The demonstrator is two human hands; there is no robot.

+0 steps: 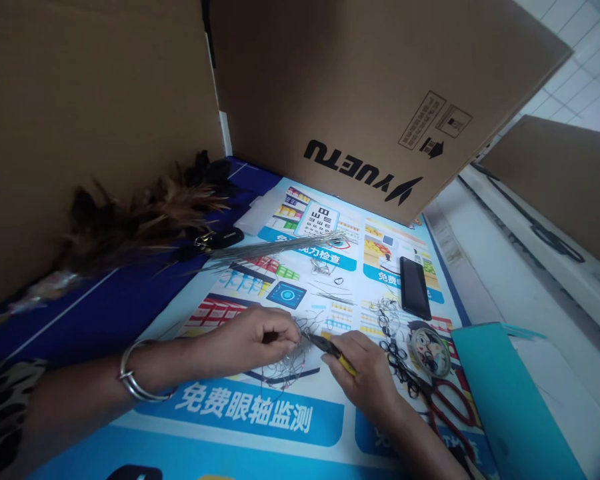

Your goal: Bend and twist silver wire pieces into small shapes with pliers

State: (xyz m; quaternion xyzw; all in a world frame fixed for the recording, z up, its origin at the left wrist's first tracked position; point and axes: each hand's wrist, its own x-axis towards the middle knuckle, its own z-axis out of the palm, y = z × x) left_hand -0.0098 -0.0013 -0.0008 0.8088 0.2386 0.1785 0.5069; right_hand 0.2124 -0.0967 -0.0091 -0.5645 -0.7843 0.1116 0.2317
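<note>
My right hand (367,377) is wrapped round a pair of pliers (327,347) with yellow and black handles. The jaws point left, right up at the fingertips of my left hand (260,337). Thumb and forefinger of that left hand pinch a thin wire, its end too small to make out clearly. Under and beside my left fingers lies a loose tangle of fine bent wires (283,372). Farther back is a bundle of long straight wires (280,245), with a few short loose pieces (333,293) in front of it.
A black phone (415,288) lies at the right, near a round clear container (430,352), black rings (397,357) and red-handled scissors (453,403). A teal box (513,400) stands at the right edge. Feathers (145,213) lie at left. Cardboard boxes (360,80) wall the back.
</note>
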